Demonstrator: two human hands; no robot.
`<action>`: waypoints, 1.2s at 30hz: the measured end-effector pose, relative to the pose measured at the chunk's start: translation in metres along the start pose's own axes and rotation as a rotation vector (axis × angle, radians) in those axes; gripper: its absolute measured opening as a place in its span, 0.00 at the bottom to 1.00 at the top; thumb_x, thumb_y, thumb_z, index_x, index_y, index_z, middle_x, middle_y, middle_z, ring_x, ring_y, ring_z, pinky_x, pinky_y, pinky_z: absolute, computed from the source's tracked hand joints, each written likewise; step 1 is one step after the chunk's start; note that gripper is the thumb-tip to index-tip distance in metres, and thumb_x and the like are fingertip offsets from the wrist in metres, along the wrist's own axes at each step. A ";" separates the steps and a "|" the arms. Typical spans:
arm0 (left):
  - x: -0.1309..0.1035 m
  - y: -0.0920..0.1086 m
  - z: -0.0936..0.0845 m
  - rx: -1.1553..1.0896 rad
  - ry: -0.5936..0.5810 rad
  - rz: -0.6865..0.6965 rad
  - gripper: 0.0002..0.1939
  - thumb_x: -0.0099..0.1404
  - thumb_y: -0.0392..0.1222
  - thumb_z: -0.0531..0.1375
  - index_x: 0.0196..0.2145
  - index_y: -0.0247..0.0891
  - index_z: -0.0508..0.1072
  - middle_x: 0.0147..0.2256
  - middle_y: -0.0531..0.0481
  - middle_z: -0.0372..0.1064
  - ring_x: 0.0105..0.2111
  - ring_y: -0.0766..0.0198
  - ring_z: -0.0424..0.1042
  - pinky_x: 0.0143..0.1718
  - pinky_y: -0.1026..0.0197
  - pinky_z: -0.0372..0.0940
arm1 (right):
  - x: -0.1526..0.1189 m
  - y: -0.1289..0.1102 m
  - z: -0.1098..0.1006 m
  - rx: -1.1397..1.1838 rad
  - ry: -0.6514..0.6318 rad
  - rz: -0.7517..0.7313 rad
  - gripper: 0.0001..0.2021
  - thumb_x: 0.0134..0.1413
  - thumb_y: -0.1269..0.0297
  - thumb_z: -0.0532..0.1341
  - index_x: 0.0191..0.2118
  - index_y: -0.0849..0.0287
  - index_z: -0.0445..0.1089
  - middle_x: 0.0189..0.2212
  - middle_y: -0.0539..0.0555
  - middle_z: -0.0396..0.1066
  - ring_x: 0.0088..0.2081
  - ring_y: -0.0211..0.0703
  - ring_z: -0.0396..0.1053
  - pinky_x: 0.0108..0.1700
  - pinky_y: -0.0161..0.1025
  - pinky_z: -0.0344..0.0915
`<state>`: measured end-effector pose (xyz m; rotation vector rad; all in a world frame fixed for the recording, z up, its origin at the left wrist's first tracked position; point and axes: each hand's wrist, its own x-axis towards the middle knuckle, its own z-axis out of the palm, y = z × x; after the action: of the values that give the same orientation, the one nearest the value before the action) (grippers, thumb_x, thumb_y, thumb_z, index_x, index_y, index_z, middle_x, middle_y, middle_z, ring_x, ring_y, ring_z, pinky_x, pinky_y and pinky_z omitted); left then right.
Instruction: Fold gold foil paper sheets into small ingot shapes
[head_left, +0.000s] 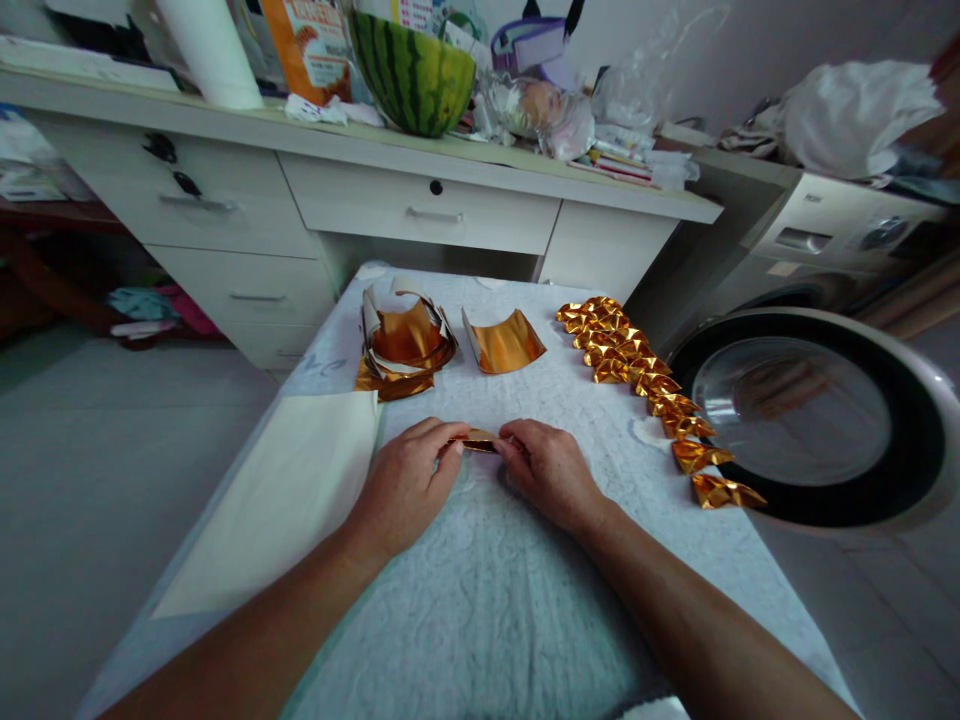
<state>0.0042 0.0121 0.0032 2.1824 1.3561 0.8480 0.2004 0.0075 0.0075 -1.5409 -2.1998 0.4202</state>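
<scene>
Between my two hands is a narrow folded piece of gold foil paper (478, 438), just above or on the cloth-covered table. My left hand (416, 470) pinches its left end with thumb and fingers. At the other end, my right hand (547, 468) grips it the same way. Beyond them lies a single curled gold foil sheet (506, 343). To its left sits a stack of curled gold foil sheets (409, 340) with pale backs. Folded gold foil ingots (651, 385) run in overlapping rows down the table's right side.
A cream paper sheet (274, 500) covers the table's left edge. Behind stands a white drawer desk (420, 215) with a cut watermelon (412, 75), a paper roll (210, 50) and plastic bags. An open washing machine door (810, 415) juts in at the right.
</scene>
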 end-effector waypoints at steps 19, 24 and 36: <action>-0.002 -0.007 0.007 0.169 -0.060 -0.040 0.19 0.69 0.33 0.47 0.51 0.33 0.71 0.45 0.42 0.76 0.44 0.58 0.75 0.48 0.54 0.69 | -0.003 0.001 0.003 0.029 0.003 -0.007 0.10 0.63 0.69 0.51 0.42 0.58 0.70 0.32 0.52 0.75 0.32 0.39 0.71 0.36 0.34 0.61; -0.003 -0.006 0.006 0.215 -0.050 -0.029 0.20 0.66 0.30 0.48 0.51 0.32 0.72 0.45 0.42 0.76 0.45 0.58 0.76 0.49 0.55 0.70 | -0.003 0.000 0.002 0.006 -0.040 -0.043 0.11 0.63 0.69 0.51 0.43 0.58 0.69 0.32 0.52 0.74 0.32 0.40 0.71 0.36 0.34 0.61; -0.002 -0.002 0.003 0.235 -0.026 -0.031 0.19 0.65 0.30 0.48 0.50 0.34 0.72 0.44 0.44 0.77 0.43 0.58 0.77 0.47 0.56 0.71 | -0.005 0.000 0.003 -0.002 -0.084 -0.083 0.10 0.64 0.69 0.51 0.44 0.58 0.68 0.33 0.52 0.74 0.33 0.39 0.71 0.37 0.34 0.61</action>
<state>0.0042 0.0114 -0.0011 2.3311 1.5402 0.6758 0.1998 0.0032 0.0039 -1.4513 -2.3199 0.4648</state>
